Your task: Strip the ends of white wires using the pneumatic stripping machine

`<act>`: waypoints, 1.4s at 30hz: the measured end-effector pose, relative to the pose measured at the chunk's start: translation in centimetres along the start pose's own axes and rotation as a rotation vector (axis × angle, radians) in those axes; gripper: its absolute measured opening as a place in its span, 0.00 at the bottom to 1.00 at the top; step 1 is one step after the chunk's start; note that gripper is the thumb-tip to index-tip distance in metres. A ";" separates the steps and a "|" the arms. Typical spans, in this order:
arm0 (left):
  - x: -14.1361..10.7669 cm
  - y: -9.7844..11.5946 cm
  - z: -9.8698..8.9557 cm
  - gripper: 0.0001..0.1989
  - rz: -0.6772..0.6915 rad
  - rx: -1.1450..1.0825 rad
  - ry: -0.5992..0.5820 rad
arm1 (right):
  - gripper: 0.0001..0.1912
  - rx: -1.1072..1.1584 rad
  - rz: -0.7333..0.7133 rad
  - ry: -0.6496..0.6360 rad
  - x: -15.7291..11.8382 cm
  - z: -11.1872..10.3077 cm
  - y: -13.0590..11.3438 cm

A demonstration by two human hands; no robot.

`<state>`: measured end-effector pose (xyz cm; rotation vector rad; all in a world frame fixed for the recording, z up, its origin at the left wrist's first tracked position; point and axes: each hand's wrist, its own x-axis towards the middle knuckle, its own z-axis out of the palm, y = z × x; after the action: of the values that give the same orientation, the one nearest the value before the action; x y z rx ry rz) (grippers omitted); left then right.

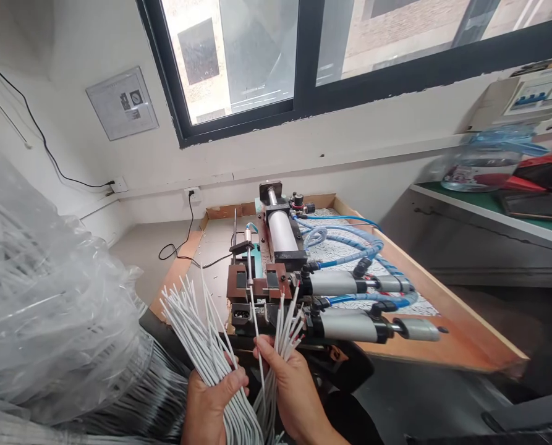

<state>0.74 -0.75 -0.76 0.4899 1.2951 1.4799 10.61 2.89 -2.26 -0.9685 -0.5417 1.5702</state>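
Observation:
My left hand (pixel 215 395) is closed round a thick bundle of white cables (pixel 196 337), their cut ends fanned out up and to the left. A smaller bundle of white cables (pixel 287 334), some with reddish tips, is gripped in my right hand (pixel 287 383). Between its thumb and fingers runs one single white cable (pixel 258 334), whose far end reaches into the clamp area of a pneumatic machine (pixel 252 284). Both hands are close together, just in front of that machine. The lower parts of the bundles run out of view at the bottom.
Silver air cylinders (pixel 350 324) stick out to the right, with blue air hoses (pixel 368 247) looping behind them. A wooden-edged tray (pixel 465 327) surrounds the machine. Plastic-wrapped cable bundles (pixel 72 321) fill the left side. A green-topped shelf (pixel 489 210) holds a plastic container.

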 end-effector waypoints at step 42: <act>0.4 -0.5 -0.5 0.12 -0.020 0.010 -0.025 | 0.14 -0.075 0.024 -0.109 -0.4 -1.0 0.3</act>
<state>0.37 -0.75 -1.45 0.4988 1.2845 1.4469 11.24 2.24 -2.88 -0.9521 -0.6711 1.6408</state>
